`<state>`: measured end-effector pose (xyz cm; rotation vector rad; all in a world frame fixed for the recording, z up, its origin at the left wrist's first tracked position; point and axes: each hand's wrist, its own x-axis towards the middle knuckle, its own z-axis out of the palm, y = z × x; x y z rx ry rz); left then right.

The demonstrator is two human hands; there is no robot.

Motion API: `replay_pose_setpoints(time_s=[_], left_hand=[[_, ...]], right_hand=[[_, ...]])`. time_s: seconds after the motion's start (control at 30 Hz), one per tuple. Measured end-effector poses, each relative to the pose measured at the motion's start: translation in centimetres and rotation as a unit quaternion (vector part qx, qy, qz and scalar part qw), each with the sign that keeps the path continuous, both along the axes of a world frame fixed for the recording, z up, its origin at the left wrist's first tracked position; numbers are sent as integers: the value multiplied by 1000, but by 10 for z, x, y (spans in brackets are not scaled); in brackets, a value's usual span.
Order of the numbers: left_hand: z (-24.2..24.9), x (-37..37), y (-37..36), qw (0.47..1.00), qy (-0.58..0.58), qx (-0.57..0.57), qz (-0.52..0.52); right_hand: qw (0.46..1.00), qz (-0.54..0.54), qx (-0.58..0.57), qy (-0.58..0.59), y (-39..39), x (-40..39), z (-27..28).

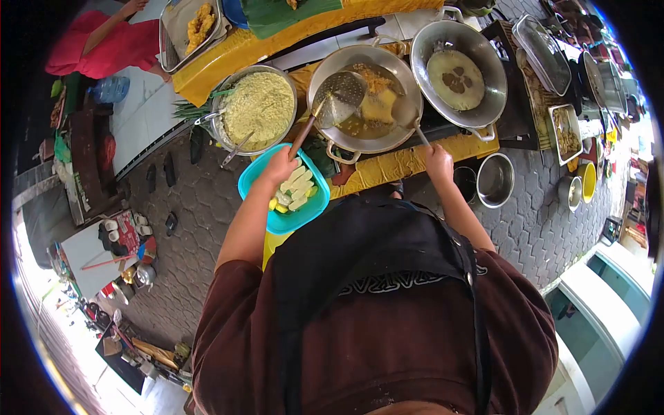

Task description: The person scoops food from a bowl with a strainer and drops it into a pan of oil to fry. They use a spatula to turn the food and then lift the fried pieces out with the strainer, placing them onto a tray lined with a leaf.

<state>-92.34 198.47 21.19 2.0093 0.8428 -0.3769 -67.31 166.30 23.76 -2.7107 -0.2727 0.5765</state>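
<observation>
My left hand [281, 166] is closed around the wooden handle of a perforated skimmer [344, 92], whose round head hangs over the left part of a wok [326, 66] of oil. Golden frying food [379, 105] floats in that oil. On the wok's right side, my right hand [438, 164] grips a thin metal handle [422, 134]; its far end reaches the wok, and I cannot make out its head. Beneath my left hand sits a turquoise basin [245, 185] with pale peeled banana-like pieces [299, 188]. Beyond it is a large bowl of yellowish batter [259, 109] with utensils in it.
A second wok [492, 76] with some oil stands at the right. Fried food lies on a tray [166, 41] at the back left, near a person in red [111, 45]. Metal bowls [495, 181] are on the paved ground at the right; a tray of food [566, 135] lies beyond.
</observation>
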Motion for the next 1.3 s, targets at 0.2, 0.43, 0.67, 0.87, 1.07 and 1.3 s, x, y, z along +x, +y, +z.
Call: replay_pose_setpoints(time_s=[0.2,0.43,0.67,0.87,1.07,1.3], left_hand=[[7,10,-36,995,27,9,92],[18,28,-42,984,77,124,103],[6,35,-62,983,81,117,120],[1,28,-79,981,36,86,169],[24,53,-86,930,1,-129,345],[29,113,-107,811,-121,-378,430]], right_hand=[[992,-14,-111,56,16,40,-1],[981,14,-168,96,51,69,1],[966,25,-141,217,51,63,-47],[978,87,-160,97,52,32,20],[985,139,-105,18,53,58,27],[999,43,16,19,91,101,-25]])
